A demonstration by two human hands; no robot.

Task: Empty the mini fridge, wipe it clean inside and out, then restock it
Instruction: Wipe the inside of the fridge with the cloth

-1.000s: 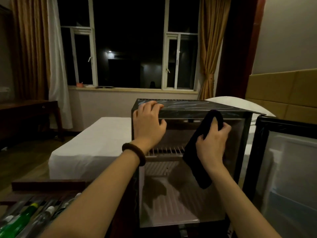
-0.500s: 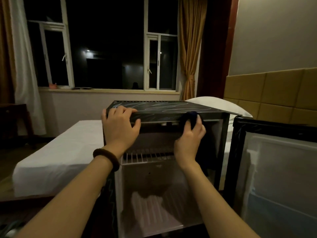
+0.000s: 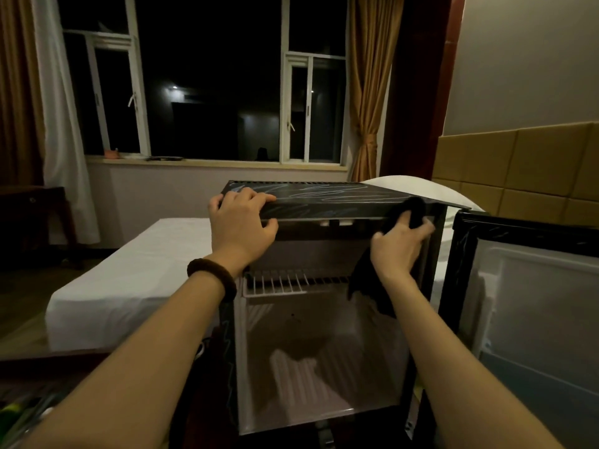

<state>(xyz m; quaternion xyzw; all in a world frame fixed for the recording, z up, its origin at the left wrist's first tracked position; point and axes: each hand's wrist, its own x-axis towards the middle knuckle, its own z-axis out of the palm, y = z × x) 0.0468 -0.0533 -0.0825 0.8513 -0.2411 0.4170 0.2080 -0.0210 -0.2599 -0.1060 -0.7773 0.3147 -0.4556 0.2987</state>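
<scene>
1. The mini fridge sits dead centre, right in front of the person, with its black top streaked by pale scribbled lines.
2. The fridge door hangs wide open on the right, its pale inner lining facing the camera.
3. Inside, a white wire shelf runs across the upper part, and the ribbed floor below shows bare.
4. The left hand grips the front left corner of the fridge top: fingers curled over the upper surface, thumb tucked under the front edge.
5. A dark beaded bracelet circles that left wrist.
6. The right hand clutches a black cloth, fingers closed around it, up at the front right corner of the fridge.
7. The bunched top of the cloth presses against the front edge of the fridge top, while the loose tail hangs down in front of the opening, past the wire shelf.
8. Behind the fridge lies a bed with a white sheet, and a white pillow peeks over the right rear of the fridge.
9. Further back, a dark window is flanked by gold curtains.
10. In the bottom left corner, something green shows, too blurred to make out.
</scene>
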